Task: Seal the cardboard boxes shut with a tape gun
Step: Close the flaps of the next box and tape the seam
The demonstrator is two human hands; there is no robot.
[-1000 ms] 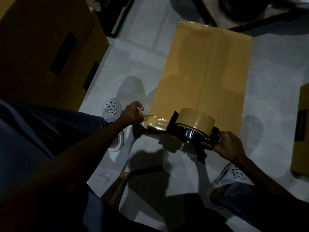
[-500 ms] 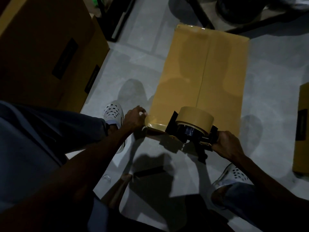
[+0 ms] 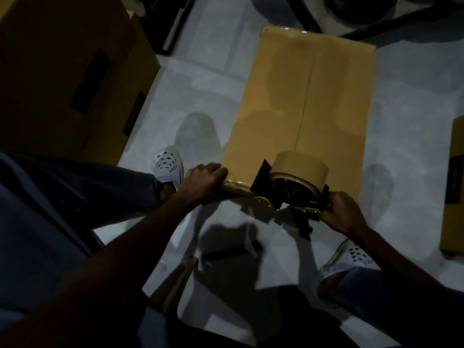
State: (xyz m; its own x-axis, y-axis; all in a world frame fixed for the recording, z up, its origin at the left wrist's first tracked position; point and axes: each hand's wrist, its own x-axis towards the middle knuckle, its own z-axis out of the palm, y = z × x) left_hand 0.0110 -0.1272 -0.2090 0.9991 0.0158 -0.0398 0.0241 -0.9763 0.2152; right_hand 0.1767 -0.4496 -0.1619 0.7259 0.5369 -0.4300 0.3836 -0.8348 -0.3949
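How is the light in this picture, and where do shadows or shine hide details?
Head view: dim overall, light falling mainly on the floor and the middle box; dark hand shadows lie on the floor below the tape gun; the pulled tape shines by the left hand; the left box is nearly black.

You won't find any text you can read here — the dark label patches on the big cardboard box (image 3: 75, 71) at your left and on the carton (image 3: 455, 182) at your right are too dim and blurred.
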